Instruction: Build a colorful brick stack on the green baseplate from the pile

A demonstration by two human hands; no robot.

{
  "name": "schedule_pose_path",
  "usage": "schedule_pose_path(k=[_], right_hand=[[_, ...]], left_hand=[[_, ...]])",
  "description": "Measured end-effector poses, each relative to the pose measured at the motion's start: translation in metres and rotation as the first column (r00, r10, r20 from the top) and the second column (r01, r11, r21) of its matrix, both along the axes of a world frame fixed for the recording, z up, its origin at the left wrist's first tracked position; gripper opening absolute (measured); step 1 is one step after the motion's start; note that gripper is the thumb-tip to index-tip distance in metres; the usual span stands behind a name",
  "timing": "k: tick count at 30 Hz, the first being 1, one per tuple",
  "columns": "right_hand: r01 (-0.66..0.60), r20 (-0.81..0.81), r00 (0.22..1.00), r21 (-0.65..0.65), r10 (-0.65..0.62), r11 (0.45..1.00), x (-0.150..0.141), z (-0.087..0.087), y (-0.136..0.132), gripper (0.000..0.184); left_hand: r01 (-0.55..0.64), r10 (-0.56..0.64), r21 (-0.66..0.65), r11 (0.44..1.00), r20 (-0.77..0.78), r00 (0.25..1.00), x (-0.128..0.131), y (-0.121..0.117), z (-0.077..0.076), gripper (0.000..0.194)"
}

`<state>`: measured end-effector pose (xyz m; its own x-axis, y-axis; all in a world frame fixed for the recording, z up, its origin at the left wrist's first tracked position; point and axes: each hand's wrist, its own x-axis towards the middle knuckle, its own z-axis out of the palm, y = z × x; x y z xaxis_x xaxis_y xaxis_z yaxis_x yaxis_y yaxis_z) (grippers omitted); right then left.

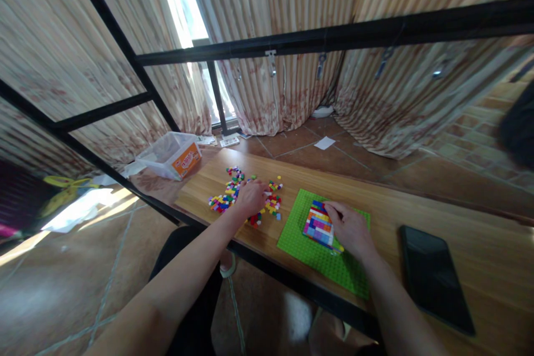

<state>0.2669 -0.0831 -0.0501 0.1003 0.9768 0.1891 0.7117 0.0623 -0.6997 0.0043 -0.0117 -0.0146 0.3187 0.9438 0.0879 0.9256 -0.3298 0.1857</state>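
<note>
My left hand [251, 198] reaches into a loose spread of small toy bricks [225, 199] in many colours. Its fingers bend down together among the bricks, and whatever lies between the tips is too small to make out. On a green baseplate [294, 226] sits a flat block of coloured brick rows [319, 225]. At the right side of that block is my right hand [348, 227], thumb and fingers closed in a pinch over its far right corner. The hand hides what its fingertips hold, if anything. A few yellowish pieces [339, 248] show at the block's near right corner.
The wooden table [384, 200] carries a dark tablet-like device [434, 275] at the right. Beyond its left end stands a clear plastic bin [167, 156] with an orange label. A black metal bar [300, 41] crosses above the far side, before curtains [275, 5].
</note>
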Motion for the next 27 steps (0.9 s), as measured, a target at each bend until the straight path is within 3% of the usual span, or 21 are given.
schedule_pose_path(k=[9,13,15,17,20,22,24,27], right_hand=[[0.008,-0.010,1.000,0.015,-0.008,1.000,-0.001,0.000,-0.001,0.040],[0.004,-0.057,0.998,0.027,-0.003,1.000,0.001,0.000,-0.001,0.042],[0.029,-0.086,0.996,0.062,-0.024,0.998,0.004,0.001,0.000,0.044],[0.078,-0.118,0.991,0.121,-0.064,0.990,0.007,0.004,0.000,0.045],[0.148,-0.205,0.973,0.190,-0.108,0.971,0.010,0.010,-0.001,0.043],[0.166,-0.273,0.956,0.210,-0.105,0.963,0.008,0.014,-0.006,0.040],[0.139,-0.320,0.945,0.224,-0.062,0.965,-0.001,0.020,-0.014,0.036],[0.033,-0.344,0.938,0.211,0.043,0.977,-0.022,0.028,-0.031,0.031]], left_hand=[[0.022,-0.022,0.006,1.000,-0.026,0.999,0.007,0.009,0.000,0.015],[0.010,-0.011,0.019,1.000,0.047,0.999,0.008,0.007,0.005,0.018],[0.018,-0.015,-0.013,1.000,0.218,0.976,0.010,0.002,0.008,0.017],[0.054,0.013,-0.109,0.993,0.540,0.842,0.016,-0.007,0.008,0.015],[0.182,0.202,-0.305,0.935,0.877,0.436,0.033,-0.027,0.006,0.013],[0.228,0.324,-0.381,0.896,0.913,0.249,0.047,-0.045,0.006,0.012],[0.278,0.410,-0.424,0.862,0.905,0.111,0.062,-0.064,0.007,0.013],[0.326,0.458,-0.436,0.839,0.889,0.013,0.079,-0.086,0.012,0.016]])
